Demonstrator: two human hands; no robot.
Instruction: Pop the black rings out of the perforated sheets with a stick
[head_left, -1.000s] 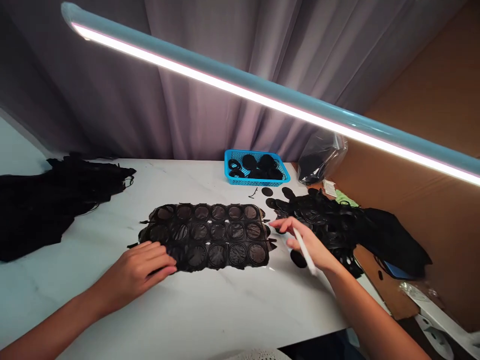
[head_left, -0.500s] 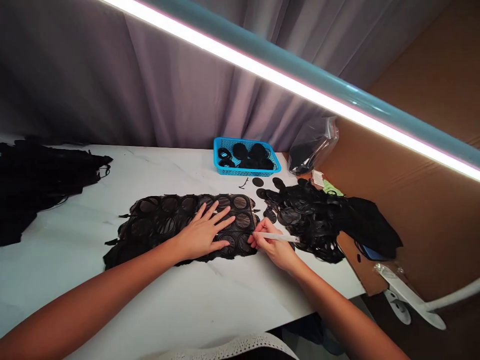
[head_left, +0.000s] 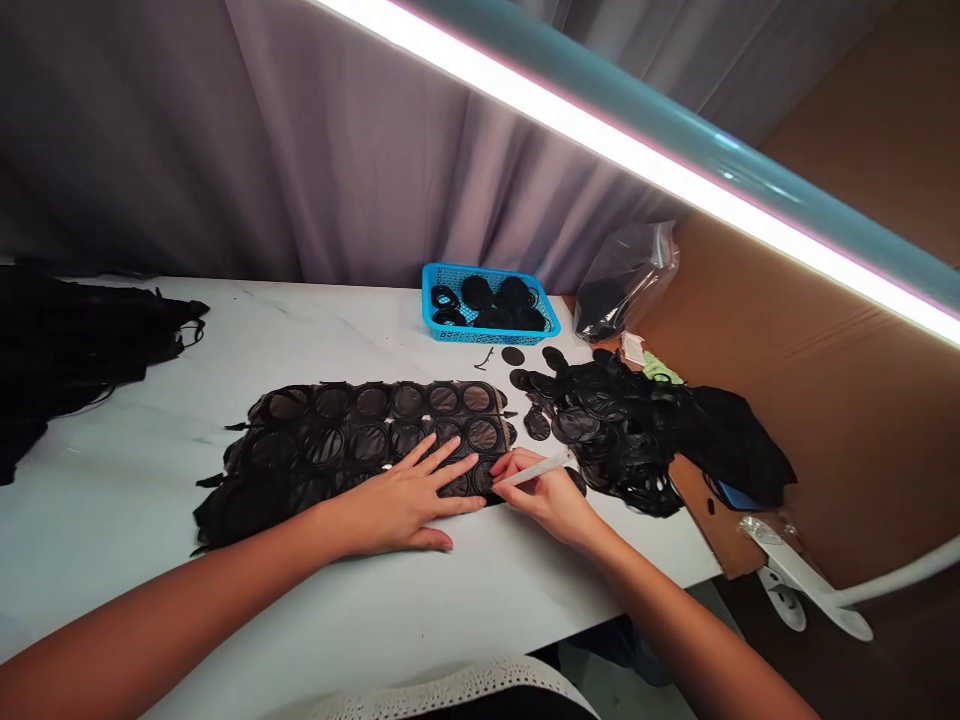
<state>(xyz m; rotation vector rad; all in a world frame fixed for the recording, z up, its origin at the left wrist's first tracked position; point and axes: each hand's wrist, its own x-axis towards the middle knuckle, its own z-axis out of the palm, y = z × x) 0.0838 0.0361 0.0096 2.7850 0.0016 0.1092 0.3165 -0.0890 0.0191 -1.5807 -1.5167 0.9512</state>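
Note:
A black sheet with rows of round cut-out shapes lies on the white table. My left hand is spread flat on the sheet's front right part, fingers apart, thumb over its front edge. At the sheet's right front corner, my right hand is closed round a slim white pen-like tool. Its tip is hidden by the fingers, beside one of the front-row circles. Loose black discs lie just beyond my right hand, near a heap of black scraps.
A blue basket with black discs and rings stands at the back, beside a clear plastic bag. Black fabric covers the table's left end. A bright tube lamp crosses overhead; a white stand is at right.
My left hand has slid towards the front, its thumb now off the sheet. My right hand has shifted slightly left, and the white tool is tilted more upward. The view has shifted slightly.

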